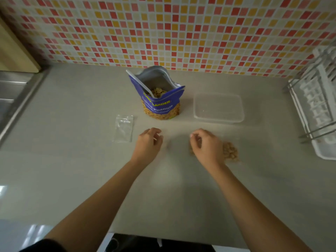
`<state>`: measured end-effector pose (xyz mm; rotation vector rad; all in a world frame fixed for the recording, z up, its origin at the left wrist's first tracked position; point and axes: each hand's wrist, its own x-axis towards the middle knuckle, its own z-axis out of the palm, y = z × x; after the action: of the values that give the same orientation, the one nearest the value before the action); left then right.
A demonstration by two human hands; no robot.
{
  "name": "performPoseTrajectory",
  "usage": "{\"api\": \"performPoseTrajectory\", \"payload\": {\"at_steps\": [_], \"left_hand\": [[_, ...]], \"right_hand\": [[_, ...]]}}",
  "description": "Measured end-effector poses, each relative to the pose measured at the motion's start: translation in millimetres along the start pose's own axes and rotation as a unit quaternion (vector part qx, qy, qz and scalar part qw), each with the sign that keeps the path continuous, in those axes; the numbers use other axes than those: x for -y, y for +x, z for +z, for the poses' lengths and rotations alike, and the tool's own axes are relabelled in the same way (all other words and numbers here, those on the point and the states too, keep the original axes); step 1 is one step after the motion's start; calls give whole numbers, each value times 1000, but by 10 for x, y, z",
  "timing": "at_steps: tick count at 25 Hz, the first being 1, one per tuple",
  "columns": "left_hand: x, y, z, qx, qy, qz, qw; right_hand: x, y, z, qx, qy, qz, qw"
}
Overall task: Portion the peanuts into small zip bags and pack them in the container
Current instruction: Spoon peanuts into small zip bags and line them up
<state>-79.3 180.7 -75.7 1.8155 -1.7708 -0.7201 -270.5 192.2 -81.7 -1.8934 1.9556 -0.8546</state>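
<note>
I take the blue stand-up foil pouch of peanuts (160,96) as my mark. It stands open at the back of the grey countertop (81,170), with a white plastic scoop (138,81) leaning inside it.

The small clear zip bag of peanuts (230,152) lies in front of the pouch and to its right, on my side of the counter. It lies flat, and its long axis runs left to right across me. My right hand (205,144) is on top of it with the fingers curled down and gripping it, so nuts show on both sides of the hand. My left hand (149,142) is in front of the pouch and slightly to its left, with the fingers loosely curled. The blur keeps me from telling whether it holds the bag's edge or nothing at all.

The clear rectangular plastic container (219,108) sits just to the right of the pouch with its lid off. It is directly beyond the filled bag, and its long side runs the same way as the bag. I judge my right hand to be the nearer one, so it could carry the bag straight forward into the container without turning it, once the zip is closed.

The empty small clear zip bag (123,128) lies flat in front of the pouch to its left, just beside my left hand.
</note>
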Motion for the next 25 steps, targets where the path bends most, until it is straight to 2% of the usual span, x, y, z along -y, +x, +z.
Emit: {"api": "performPoseTrajectory", "payload": {"at_steps": [4, 7, 10, 12, 14, 22, 25], "left_hand": [[515, 255, -520, 21, 90, 20, 996], [842, 494, -825, 6, 152, 24, 988], [1017, 639, -937, -8, 174, 3, 985], [1067, 673, -938, 41, 205, -12, 978], [1117, 699, -925, 67, 221, 0, 973], [1191, 792, -957, 66, 226, 29, 972], [1175, 826, -968, 93, 213, 34, 972]], "right_hand": [[451, -303, 632, 103, -33, -79, 991], [691, -456, 1028, 154, -124, -47, 979], [740, -555, 1151, 129, -186, -18, 974], [717, -570, 1153, 122, -199, -12, 972], [721, -568, 1162, 120, -204, -5, 971], [756, -564, 1148, 114, -202, 7, 973], [767, -569, 1148, 114, -204, 7, 972]]}}
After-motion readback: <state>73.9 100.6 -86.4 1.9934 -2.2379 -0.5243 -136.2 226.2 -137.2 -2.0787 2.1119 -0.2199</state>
